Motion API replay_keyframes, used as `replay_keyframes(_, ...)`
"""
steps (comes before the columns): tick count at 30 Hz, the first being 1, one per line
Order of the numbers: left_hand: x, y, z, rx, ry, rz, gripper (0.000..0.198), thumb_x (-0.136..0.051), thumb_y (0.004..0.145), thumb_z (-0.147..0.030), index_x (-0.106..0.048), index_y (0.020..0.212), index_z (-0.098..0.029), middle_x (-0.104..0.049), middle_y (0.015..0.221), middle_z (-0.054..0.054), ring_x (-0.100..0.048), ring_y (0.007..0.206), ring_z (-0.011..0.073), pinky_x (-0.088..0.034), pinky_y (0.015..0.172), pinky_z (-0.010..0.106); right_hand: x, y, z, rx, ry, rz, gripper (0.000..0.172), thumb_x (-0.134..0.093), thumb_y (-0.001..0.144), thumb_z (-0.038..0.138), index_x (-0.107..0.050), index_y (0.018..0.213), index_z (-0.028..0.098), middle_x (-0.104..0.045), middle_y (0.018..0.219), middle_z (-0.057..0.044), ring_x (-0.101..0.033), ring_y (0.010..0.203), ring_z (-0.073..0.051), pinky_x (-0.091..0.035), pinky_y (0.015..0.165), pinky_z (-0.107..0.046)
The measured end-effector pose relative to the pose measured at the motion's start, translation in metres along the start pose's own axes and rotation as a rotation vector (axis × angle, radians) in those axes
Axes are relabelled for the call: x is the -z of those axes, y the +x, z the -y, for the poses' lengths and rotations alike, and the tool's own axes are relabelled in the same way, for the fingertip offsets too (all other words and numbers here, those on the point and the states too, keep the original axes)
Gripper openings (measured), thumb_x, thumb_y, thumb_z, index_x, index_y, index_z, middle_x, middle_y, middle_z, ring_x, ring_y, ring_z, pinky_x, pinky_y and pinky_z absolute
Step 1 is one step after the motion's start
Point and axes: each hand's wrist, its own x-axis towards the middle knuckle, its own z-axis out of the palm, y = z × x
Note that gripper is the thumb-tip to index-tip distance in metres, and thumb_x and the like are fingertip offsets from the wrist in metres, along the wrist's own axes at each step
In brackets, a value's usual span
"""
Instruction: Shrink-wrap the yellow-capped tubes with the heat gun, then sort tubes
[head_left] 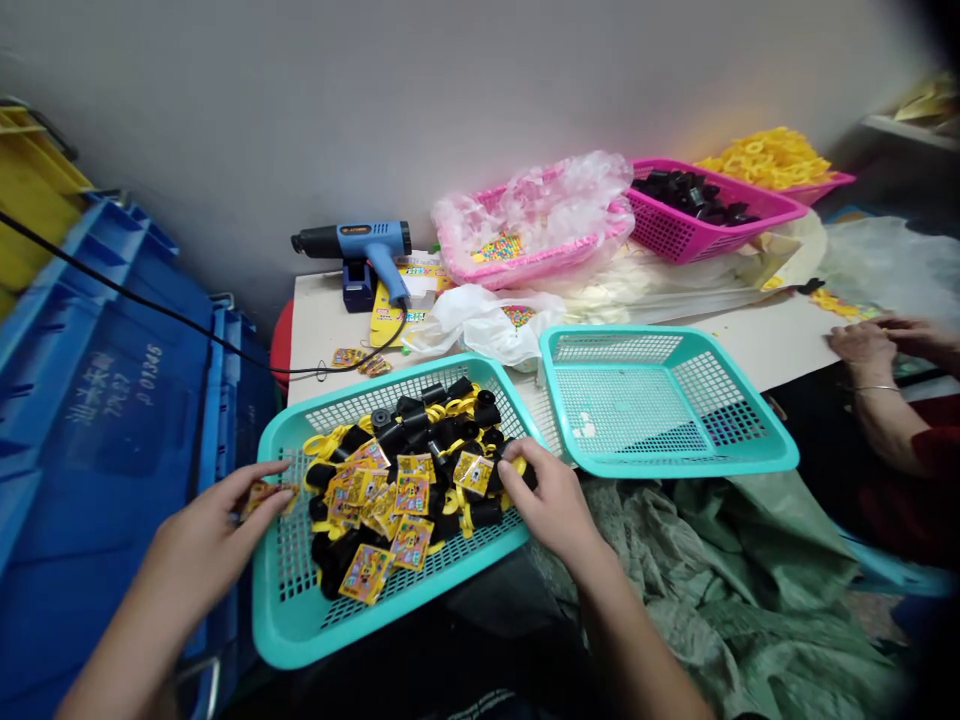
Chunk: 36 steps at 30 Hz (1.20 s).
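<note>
A teal basket (289, 610) sits in front of me, holding several black cylinders (442, 440), yellow rings and small yellow printed packets (411, 492). At the basket's left rim, my left hand (217, 525) pinches one yellow packet (264, 494) between thumb and fingers. My right hand (546, 500) reaches into the right side of the pile, fingers curled over a black-and-yellow piece; what it grips is hidden.
An empty teal basket (750, 455) lies to the right on green cloth. Blue crates (97, 420) stand at left. A blue heat gun (367, 250), pink baskets (675, 235) and plastic bags are on the white table. Another person's hands (874, 345) rest at far right.
</note>
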Motion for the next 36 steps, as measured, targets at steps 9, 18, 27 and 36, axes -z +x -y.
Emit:
replay_keyframes(9, -0.04, 0.021, -0.033, -0.347, -0.14, -0.051, 0.051, -0.05, 0.083, -0.05, -0.063, 0.122, -0.02, -0.064, 0.127, 0.012, -0.056, 0.118, 0.0312, -0.042, 0.102, 0.046, -0.019, 0.025, 0.015, 0.021, -0.524, 0.138, 0.013, -0.063, 0.085, 0.03, -0.07, 0.081, 0.019, -0.062, 0.084, -0.007, -0.058, 0.085, -0.022, -0.04, 0.072, -0.032)
replay_keyframes(18, -0.068, -0.051, -0.091, 0.214, -1.338, 0.668, 0.052, -0.064, 0.079, -0.055, -0.06, 0.119, -0.021, -0.068, 0.094, 0.008, -0.065, 0.079, 0.0195, -0.055, 0.067, 0.031, -0.014, -0.004, 0.009, 1.023, 0.052, -0.391, 0.021, -0.064, 0.083, 0.012, -0.066, 0.1, 0.024, -0.058, 0.101, -0.004, -0.054, 0.094, -0.017, -0.047, 0.078, -0.034)
replay_keyframes(27, -0.081, -0.063, -0.075, 0.143, -1.357, 0.414, 0.064, -0.074, 0.076, -0.039, -0.05, 0.133, -0.021, -0.061, 0.073, -0.002, -0.056, 0.06, 0.0096, -0.048, 0.056, 0.02, -0.019, -0.019, 0.013, 0.346, 0.318, -0.069, 0.042, -0.052, 0.088, 0.019, -0.049, 0.129, 0.028, -0.056, 0.116, -0.005, -0.048, 0.11, -0.02, -0.038, 0.096, -0.036)
replay_keyframes(36, -0.065, -0.067, -0.076, -0.028, -0.946, 0.3, 0.066, -0.062, 0.081, -0.033, -0.04, 0.142, -0.019, -0.061, 0.071, -0.004, -0.056, 0.062, 0.0106, -0.044, 0.061, 0.022, -0.009, -0.007, 0.044, 0.097, 0.431, 0.383, 0.025, -0.061, 0.083, 0.041, -0.068, 0.098, 0.023, -0.061, 0.092, -0.003, -0.054, 0.09, -0.018, -0.038, 0.082, -0.03)
